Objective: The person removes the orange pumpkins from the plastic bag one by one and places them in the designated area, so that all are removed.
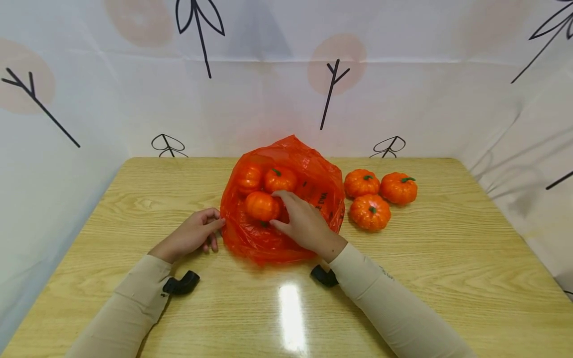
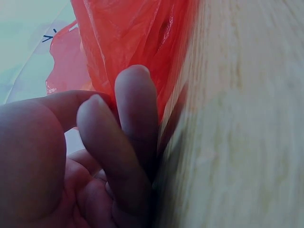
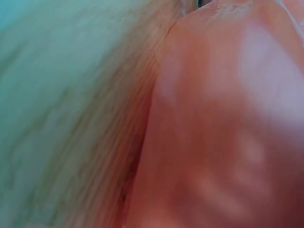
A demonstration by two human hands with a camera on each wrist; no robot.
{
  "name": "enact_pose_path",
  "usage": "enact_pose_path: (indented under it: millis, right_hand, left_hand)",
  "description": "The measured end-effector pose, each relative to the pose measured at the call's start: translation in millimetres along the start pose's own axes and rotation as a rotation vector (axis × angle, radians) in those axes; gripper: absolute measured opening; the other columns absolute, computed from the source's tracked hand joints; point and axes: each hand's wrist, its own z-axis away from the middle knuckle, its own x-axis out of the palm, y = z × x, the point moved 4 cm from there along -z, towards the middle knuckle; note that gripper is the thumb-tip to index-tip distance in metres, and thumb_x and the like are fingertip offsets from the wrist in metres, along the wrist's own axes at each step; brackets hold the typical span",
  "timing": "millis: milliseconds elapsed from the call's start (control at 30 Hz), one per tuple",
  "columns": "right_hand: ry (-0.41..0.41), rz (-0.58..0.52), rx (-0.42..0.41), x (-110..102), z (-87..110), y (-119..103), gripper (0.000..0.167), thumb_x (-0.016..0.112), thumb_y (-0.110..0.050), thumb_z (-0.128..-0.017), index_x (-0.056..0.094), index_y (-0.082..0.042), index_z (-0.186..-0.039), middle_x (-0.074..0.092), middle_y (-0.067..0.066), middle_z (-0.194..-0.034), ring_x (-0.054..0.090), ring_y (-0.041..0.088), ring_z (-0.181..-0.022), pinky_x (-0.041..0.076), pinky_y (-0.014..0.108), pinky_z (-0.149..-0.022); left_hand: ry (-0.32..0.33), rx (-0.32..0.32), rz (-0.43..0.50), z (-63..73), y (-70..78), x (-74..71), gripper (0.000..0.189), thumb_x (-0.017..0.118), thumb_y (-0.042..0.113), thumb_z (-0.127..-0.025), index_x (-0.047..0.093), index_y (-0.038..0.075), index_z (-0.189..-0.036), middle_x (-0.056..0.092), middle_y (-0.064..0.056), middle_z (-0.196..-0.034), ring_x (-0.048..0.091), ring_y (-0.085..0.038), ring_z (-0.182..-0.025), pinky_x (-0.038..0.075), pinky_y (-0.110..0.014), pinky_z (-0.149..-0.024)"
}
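A translucent red plastic bag (image 1: 255,244) lies spread on the table with its mouth open towards me. My right hand (image 1: 306,221) reaches inside and holds a small orange pumpkin (image 1: 259,206) between thumb and fingers. Behind it in the bag sit another pumpkin (image 1: 280,179) with a green stem and, on the left, a further pumpkin (image 1: 248,179). At the bag's left edge my left hand (image 1: 197,231) pinches the plastic; its other fingers curl near the tabletop in the left wrist view. In the right wrist view, blurred red plastic (image 3: 213,118) hides the hand and the pumpkin.
Right of the bag, three orange pumpkins (image 1: 370,212) stand close together on the wooden table (image 1: 447,278). Black curved pieces (image 1: 181,283) sit by both sleeves. A white patterned cloth (image 1: 268,109) hangs behind the table and along its sides.
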Motion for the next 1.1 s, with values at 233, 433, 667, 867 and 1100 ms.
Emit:
enact_pose_path:
  millis: [233, 433, 667, 867, 1100]
  right_hand:
    - [0.031, 0.017, 0.001, -1.3, 0.5, 0.3, 0.059, 0.078, -0.03, -0.088, 0.049, -0.016, -0.137, 0.063, 0.005, -0.132, 0.067, 0.023, -0.105, 0.058, 0.044, -0.086]
    - [0.066, -0.015, -0.006, -3.7, 3.7, 1.8, 0.059, 0.078, -0.03, -0.088, 0.05, -0.014, -0.137, 0.064, 0.005, -0.13, 0.066, 0.022, -0.1, 0.057, 0.041, -0.084]
    - [0.14, -0.032, -0.028, -11.4, 9.2, 6.3, 0.059, 0.077, -0.031, -0.089, 0.05, -0.012, -0.138, 0.063, 0.006, -0.133, 0.063, 0.023, -0.118, 0.053, 0.042, -0.1]
    - [0.164, -0.078, -0.04, -15.8, 16.9, 10.9, 0.059, 0.076, -0.031, -0.09, 0.05, -0.011, -0.139, 0.059, 0.007, -0.137, 0.059, 0.025, -0.125, 0.05, 0.042, -0.106]
    - [0.201, -0.113, -0.077, -24.3, 25.7, 13.2, 0.058, 0.075, -0.03, -0.09, 0.052, -0.012, -0.14, 0.059, 0.006, -0.137, 0.059, 0.024, -0.125, 0.052, 0.042, -0.103]
  left_hand:
    - [0.001, 0.005, 0.003, -0.6, -0.5, 0.2, 0.032, 0.052, 0.035, -0.105, 0.05, 0.004, -0.102, 0.061, -0.013, -0.075, 0.064, -0.021, -0.059, 0.051, -0.029, -0.05]
    - [-0.013, 0.001, 0.014, -0.3, -2.3, 1.3, 0.031, 0.051, 0.034, -0.106, 0.05, 0.004, -0.102, 0.061, -0.013, -0.079, 0.064, -0.022, -0.059, 0.051, -0.029, -0.049]
    - [0.003, -0.006, 0.004, 0.1, -2.5, 0.0, 0.032, 0.052, 0.035, -0.105, 0.05, 0.004, -0.102, 0.061, -0.012, -0.078, 0.064, -0.021, -0.059, 0.05, -0.029, -0.05]
    - [0.004, -0.018, -0.005, 0.9, -3.9, -0.3, 0.032, 0.052, 0.036, -0.105, 0.051, 0.004, -0.101, 0.061, -0.011, -0.074, 0.064, -0.022, -0.059, 0.051, -0.029, -0.05]
    - [-0.002, 0.006, -0.01, -0.1, -2.1, -0.4, 0.033, 0.052, 0.036, -0.105, 0.051, 0.004, -0.101, 0.061, -0.011, -0.07, 0.064, -0.021, -0.058, 0.051, -0.029, -0.049]
